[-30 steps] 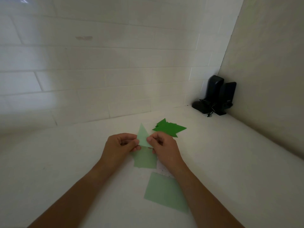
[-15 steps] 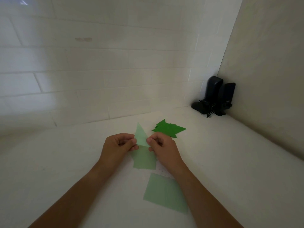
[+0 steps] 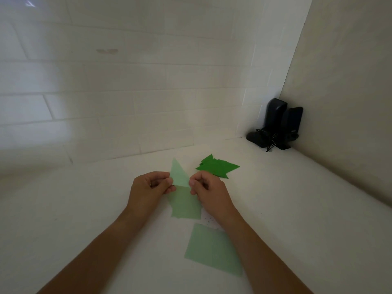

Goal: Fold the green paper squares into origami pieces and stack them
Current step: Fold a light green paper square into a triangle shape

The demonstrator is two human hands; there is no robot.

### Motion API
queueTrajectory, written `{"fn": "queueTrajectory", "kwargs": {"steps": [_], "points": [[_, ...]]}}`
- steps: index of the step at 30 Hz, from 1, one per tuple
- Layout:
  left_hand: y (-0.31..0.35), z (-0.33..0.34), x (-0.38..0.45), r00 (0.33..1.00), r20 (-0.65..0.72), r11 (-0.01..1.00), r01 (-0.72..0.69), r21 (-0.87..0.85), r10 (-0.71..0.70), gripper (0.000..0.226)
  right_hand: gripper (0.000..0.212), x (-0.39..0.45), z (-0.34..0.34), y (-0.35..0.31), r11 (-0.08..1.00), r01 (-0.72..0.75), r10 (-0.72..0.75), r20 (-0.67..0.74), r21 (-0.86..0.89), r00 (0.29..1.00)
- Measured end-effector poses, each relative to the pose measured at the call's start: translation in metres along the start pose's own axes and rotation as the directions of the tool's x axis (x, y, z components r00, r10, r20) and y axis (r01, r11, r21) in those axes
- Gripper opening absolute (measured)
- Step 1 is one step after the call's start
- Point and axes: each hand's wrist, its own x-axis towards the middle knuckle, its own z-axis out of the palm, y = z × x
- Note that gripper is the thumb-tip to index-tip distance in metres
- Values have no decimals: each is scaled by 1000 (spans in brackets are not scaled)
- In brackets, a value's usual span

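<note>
- We hold a pale green paper piece [image 3: 179,177] between both hands, above the white tabletop [image 3: 84,209]; its upper part rises to a narrow point, and its lower part hangs down between our wrists.
- Our left hand [image 3: 148,188] has its fingers curled, pinching the left edge of that held paper between thumb and forefinger.
- Our right hand [image 3: 209,190] is curled the same way, thumb and fingers pinching the right edge of the held paper.
- Just beyond the held paper, to its right, lies a stack of dark green folded pieces [image 3: 217,166] with pointed corners sticking out; it rests flat on the tabletop, and our right knuckles overlap its near edge in the view.
- Nearer to us than the held paper, and a little right of it, a flat pale green paper square [image 3: 212,249] lies on the tabletop, partly under our right forearm.
- Well to the right of the held paper and farther back, two black speakers [image 3: 280,124] stand upright in the corner where the tiled wall [image 3: 127,92] meets the plain side wall, with a tangle of black cord at their base.
</note>
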Motion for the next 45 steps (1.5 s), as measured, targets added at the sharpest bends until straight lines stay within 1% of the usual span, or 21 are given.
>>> {"fn": "queueTrajectory", "kwargs": {"steps": [3,6,8,13,17,23,27,30,34,37,45], "points": [[-1,0,1,1000,0,1000,-5,0,5,13,10,-1,0,-1,1000,4,-4,-9,14,1000],[-4,-2,3,1000,-18,1000,-9,3,9,11,6,-1,0,-2,997,-5,6,-18,79,1000],[-6,-5,5,999,-34,1000,-6,-7,6,13,4,-1,0,-1,994,-14,16,-14,110,1000],[-9,-7,9,999,-32,1000,5,-18,-6,20,2,1,1,1,997,-18,20,-30,80,999],[-9,-6,9,999,-35,999,19,-33,-21,19,6,3,2,4,998,-21,24,-38,62,999],[-7,-3,6,999,-38,999,26,-48,-28,17,11,3,4,4,996,-39,43,-45,81,998],[-5,-4,6,999,-38,999,21,-44,-23,15,16,2,3,1,994,-46,51,-51,99,997],[-3,-2,3,1000,-8,1000,8,-9,-8,12,24,0,1,-4,994,-60,64,-42,96,997],[-2,0,0,1000,18,1000,-25,17,24,12,18,-1,1,-4,996,-40,40,2,83,999],[-1,0,-1,999,17,999,-32,24,31,11,14,-1,0,-4,996,-38,38,-3,85,999],[-2,-2,0,999,43,997,-37,63,34,8,17,-2,1,-4,996,-29,30,-9,81,1000]]}}
